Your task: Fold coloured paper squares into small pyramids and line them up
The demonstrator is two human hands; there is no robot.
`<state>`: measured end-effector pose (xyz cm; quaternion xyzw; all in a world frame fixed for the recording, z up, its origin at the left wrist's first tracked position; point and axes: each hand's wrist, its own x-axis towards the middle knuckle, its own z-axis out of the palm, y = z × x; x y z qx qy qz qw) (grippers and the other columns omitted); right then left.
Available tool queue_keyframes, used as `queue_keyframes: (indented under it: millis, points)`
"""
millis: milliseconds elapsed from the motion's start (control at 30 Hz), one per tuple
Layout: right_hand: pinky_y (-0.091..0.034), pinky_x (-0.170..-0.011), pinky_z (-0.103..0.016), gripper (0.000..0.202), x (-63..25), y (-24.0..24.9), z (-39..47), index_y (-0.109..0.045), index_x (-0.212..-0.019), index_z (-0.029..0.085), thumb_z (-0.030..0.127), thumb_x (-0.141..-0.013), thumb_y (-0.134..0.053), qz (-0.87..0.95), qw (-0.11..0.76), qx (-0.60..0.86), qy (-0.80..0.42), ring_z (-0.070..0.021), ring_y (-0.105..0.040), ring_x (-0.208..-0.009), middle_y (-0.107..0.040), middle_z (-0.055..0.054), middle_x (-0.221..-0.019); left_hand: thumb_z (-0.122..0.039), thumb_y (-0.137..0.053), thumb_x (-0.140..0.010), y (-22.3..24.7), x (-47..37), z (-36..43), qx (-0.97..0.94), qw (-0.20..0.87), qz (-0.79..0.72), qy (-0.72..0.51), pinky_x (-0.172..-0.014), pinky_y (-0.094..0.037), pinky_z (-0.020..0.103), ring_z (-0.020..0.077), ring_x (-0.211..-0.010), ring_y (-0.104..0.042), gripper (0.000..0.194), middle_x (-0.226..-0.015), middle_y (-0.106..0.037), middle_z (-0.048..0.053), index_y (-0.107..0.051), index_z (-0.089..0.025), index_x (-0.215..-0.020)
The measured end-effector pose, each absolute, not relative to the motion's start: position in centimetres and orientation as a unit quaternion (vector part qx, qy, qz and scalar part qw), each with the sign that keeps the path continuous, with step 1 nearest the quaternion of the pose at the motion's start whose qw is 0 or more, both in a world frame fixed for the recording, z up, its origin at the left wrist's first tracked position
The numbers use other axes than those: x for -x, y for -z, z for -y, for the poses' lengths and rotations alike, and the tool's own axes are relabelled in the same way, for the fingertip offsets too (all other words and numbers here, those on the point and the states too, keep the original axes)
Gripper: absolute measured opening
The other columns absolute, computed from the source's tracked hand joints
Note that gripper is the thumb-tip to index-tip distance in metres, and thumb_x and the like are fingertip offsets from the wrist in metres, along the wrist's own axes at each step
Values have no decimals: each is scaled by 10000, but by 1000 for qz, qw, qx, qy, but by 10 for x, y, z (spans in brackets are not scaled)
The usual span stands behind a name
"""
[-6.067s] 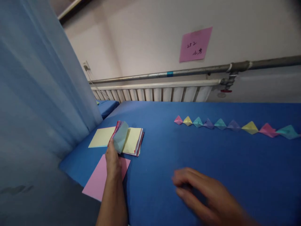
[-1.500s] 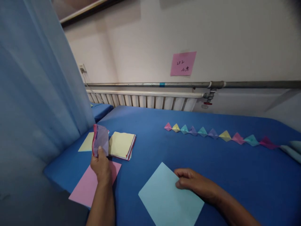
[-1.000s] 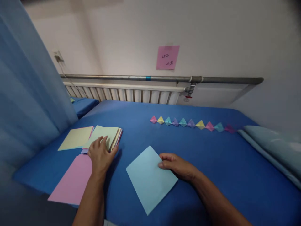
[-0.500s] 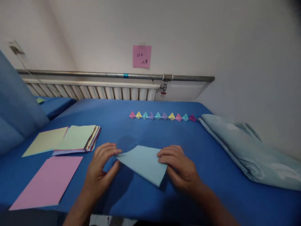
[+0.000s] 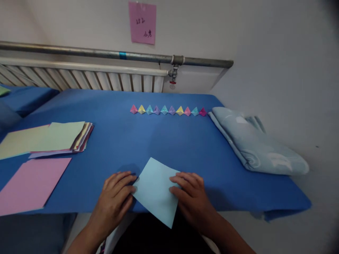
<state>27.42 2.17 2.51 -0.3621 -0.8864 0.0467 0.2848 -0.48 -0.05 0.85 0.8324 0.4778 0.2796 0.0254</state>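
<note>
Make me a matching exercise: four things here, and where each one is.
1. light blue sheet
2. row of paper diamonds
3. folded blanket
4. pink note

A. on the wall above the pipe
B. at the right end of the blue surface
C. between the left hand and right hand
D. near the surface's far edge, left of B's thing

Pairs: 1-C, 2-D, 3-B, 4-A

The blue sheet [image 5: 156, 188] partly hides the right hand [image 5: 194, 195].

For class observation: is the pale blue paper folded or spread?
Spread: the pale blue paper shows one broad, four-sided face, no visible crease.
</note>
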Motion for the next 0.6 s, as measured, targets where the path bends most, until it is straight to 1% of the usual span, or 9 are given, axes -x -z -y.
queue_keyframes:
  millis: [67,167,233,300,333,367,433,533,600]
  points:
    - [-285,-967,-430,293,-279,-22,-15,-584,-1002,235,55,-808,-460,890,284,355,-45,-239,-485,-1137,-621,-56,-1156,-104,-522,-794,-15,-1,4,-836,45,-466,-285,-990,-383,489,242,-1133,-557,174,-1111,-669,60,-570,-222,-912]
    - [-310,-933,-415,313,-286,-13,-6,-574,-998,229,37,-785,-446,883,305,351,-64,-226,-520,-1080,-627,-60,-1129,-85,-513,-771,-19,-11,11,-838,91,-449,-296,-993,-399,450,204,-1033,-612,180,-1055,-680,59,-519,-214,-896]
    - [-342,-898,-399,315,-290,-10,-4,-557,-1017,217,38,-788,-436,874,318,354,-96,-213,-550,-1018,-638,-67,-1081,-79,-516,-757,-18,-15,14,-845,119,-439,-283,-997,-399,435,196,-1015,-615,265,-1058,-677,61,-509,-211,-987]
    - [-366,-875,-391,301,-293,-11,-5,-537,-1048,214,58,-808,-442,869,319,351,-144,-205,-569,-965,-648,-64,-1030,-84,-522,-747,-16,-17,13,-856,135,-429,-255,-995,-387,443,214,-1060,-586,403,-1108,-663,69,-491,-216,-1127]
    - [-377,-864,-388,290,-294,-13,-6,-528,-1057,218,69,-821,-448,865,317,351,-168,-201,-577,-938,-652,-58,-1005,-93,-526,-748,-15,-17,11,-859,141,-428,-243,-986,-383,451,228,-1078,-571,440,-1132,-654,72,-485,-225,-1166]
    - [-389,-848,-384,276,-295,-16,-7,-522,-1058,222,79,-833,-454,859,315,356,-190,-197,-583,-910,-655,-52,-979,-101,-527,-757,-15,-17,9,-860,145,-429,-235,-970,-383,455,238,-1078,-563,438,-1141,-651,71,-492,-237,-1172]
    - [-417,-795,-368,254,-297,-20,-9,-515,-1045,232,85,-847,-454,846,309,374,-221,-189,-589,-844,-653,-40,-924,-118,-527,-787,-14,-16,4,-856,154,-435,-232,-916,-399,436,235,-1023,-574,356,-1104,-665,54,-529,-260,-1113]
    - [-450,-695,-330,270,-301,-20,-11,-511,-1030,248,66,-852,-423,832,311,397,-231,-176,-589,-738,-643,-30,-836,-144,-535,-830,-16,-19,-4,-847,169,-441,-244,-826,-433,363,198,-913,-596,272,-996,-687,29,-547,-267,-1073]
    - [-469,-643,-309,278,-305,-15,-14,-507,-1060,263,89,-847,-463,836,324,390,-211,-175,-588,-678,-637,-22,-781,-169,-527,-856,-16,-23,-8,-830,183,-459,-259,-748,-450,310,173,-826,-603,214,-879,-680,17,-560,-258,-1048]
